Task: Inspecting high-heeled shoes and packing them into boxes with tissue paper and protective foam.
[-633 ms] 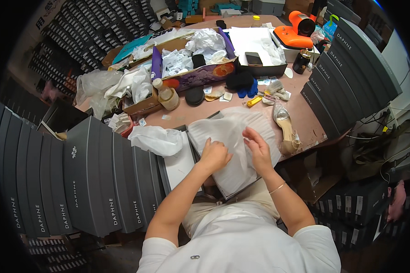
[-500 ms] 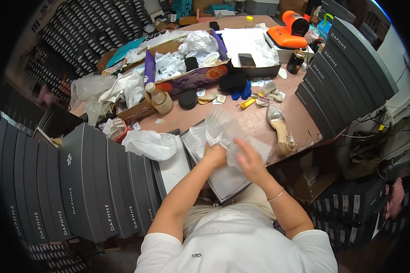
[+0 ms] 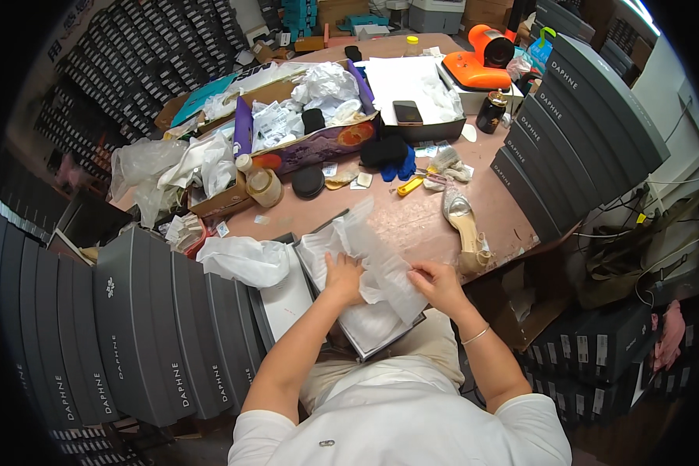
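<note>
An open grey shoebox (image 3: 394, 339) rests at an angle between my lap and the table edge, lined with white wrapping. My left hand (image 3: 343, 278) lies on the wrapping inside it, fingers spread. With my right hand (image 3: 440, 289) I pinch the right edge of a thin, translucent white wrapping sheet (image 3: 388, 273), which is lifted over the box. Whether anything lies under the wrapping is hidden. Beyond my right hand, a silver and beige shoe (image 3: 461, 220) lies on the table. Left of the box is a white-lined box part (image 3: 284, 301) with a crumpled white bag (image 3: 245, 260) over its far end.
Grey shoeboxes (image 3: 144, 311) stand in a row at left; another stack (image 3: 575, 132) leans at right. Across the table (image 3: 412, 225) are a purple carton (image 3: 318, 147) of crumpled paper, a bottle (image 3: 262, 186), a phone (image 3: 407, 113), a yellow-handled cutter (image 3: 410, 186) and an orange device (image 3: 478, 71).
My left hand has opened from a closed grip and flattened onto the wrapping. My right hand, blurred before, has moved slightly right and now pinches the sheet's edge. The view has shifted slightly.
</note>
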The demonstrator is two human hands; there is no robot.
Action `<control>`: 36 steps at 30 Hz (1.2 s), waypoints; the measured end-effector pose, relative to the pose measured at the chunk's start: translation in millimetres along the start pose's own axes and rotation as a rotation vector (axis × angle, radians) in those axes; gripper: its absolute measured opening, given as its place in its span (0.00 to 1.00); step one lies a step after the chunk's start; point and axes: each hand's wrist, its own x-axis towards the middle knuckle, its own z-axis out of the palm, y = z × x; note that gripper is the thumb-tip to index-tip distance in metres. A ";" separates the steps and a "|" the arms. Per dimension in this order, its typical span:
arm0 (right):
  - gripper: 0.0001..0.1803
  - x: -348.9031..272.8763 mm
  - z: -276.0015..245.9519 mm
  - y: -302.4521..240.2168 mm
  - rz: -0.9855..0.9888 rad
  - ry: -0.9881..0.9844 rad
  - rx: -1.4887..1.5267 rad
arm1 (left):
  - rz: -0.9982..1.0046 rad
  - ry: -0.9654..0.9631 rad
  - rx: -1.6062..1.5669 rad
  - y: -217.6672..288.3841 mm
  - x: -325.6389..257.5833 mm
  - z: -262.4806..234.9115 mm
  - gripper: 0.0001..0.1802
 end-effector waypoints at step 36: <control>0.28 10.2 -92.5 107.1 0.218 -0.059 0.034 | -0.719 1.395 -2.124 -114.6 -84.1 96.1 0.29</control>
